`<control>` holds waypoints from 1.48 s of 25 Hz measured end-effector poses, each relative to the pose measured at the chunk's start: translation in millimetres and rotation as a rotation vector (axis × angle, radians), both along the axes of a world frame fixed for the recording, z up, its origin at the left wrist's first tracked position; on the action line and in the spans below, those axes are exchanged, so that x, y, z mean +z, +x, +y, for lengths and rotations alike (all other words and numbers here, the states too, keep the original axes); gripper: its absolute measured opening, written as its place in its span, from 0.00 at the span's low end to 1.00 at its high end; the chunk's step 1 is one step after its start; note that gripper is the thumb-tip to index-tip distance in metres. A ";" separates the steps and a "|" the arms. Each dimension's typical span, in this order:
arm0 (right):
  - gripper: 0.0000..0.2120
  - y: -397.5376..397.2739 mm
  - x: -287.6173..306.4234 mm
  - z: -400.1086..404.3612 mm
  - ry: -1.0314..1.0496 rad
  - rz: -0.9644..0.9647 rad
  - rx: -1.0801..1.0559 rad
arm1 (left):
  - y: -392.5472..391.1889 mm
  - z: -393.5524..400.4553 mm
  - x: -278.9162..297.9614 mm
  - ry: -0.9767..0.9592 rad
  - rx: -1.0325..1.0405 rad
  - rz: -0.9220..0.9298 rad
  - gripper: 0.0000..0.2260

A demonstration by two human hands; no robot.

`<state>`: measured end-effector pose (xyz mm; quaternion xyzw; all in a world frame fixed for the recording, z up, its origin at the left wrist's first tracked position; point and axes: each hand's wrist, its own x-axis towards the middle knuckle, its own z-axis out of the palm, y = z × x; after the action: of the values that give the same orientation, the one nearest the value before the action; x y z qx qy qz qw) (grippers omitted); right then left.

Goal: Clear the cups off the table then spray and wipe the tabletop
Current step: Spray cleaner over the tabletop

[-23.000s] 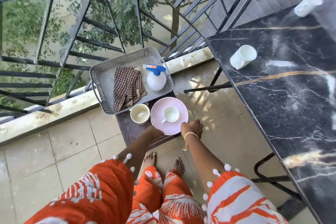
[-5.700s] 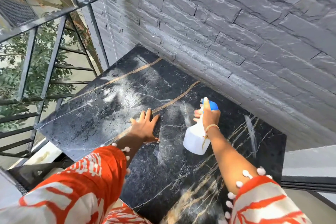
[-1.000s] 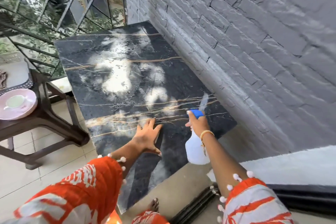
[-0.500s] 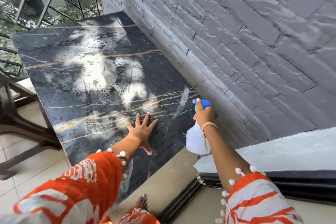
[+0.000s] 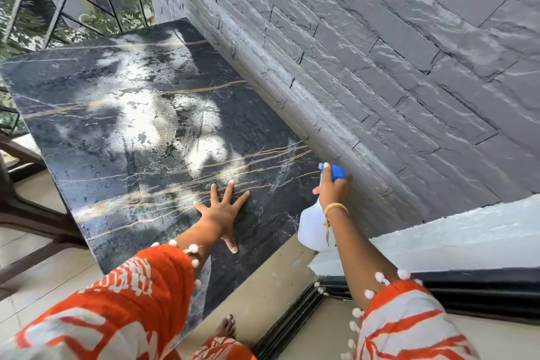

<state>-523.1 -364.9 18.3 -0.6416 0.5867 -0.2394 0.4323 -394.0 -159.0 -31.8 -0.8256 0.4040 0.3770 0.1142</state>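
While my left hand lies spread flat on the tabletop, my right grips the bottle, nozzle aimed along the far wall-side strip.

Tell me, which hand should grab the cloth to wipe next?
Probably the left hand. It lies flat and free on the tabletop, while the right hand grips the spray bottle. No cloth shows in this view.

Tabletop, black marble with gold veins: 1
Spray bottle, white with blue head: 1
Hands: 2, left hand and right hand
Bangle, gold: 1
Bare foot: 1
Cups on tabletop: 0
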 end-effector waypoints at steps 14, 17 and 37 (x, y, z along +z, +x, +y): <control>0.19 -31.7 -16.7 51.1 0.076 0.001 -0.139 | 10.9 47.8 -16.1 -0.278 -0.069 -0.098 0.57; 0.14 -11.5 -18.0 90.6 0.116 -0.089 -0.044 | 33.8 83.7 -14.3 -0.359 -0.070 -0.123 0.52; 0.20 41.5 -35.6 311.2 0.298 -0.129 0.266 | 138.1 279.6 -21.7 -0.399 -0.119 -0.177 0.45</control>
<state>-481.6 -53.7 -17.3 -0.6256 0.4970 -0.1313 0.5868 -255.9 120.5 -53.5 -0.8363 0.5070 0.2085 0.0059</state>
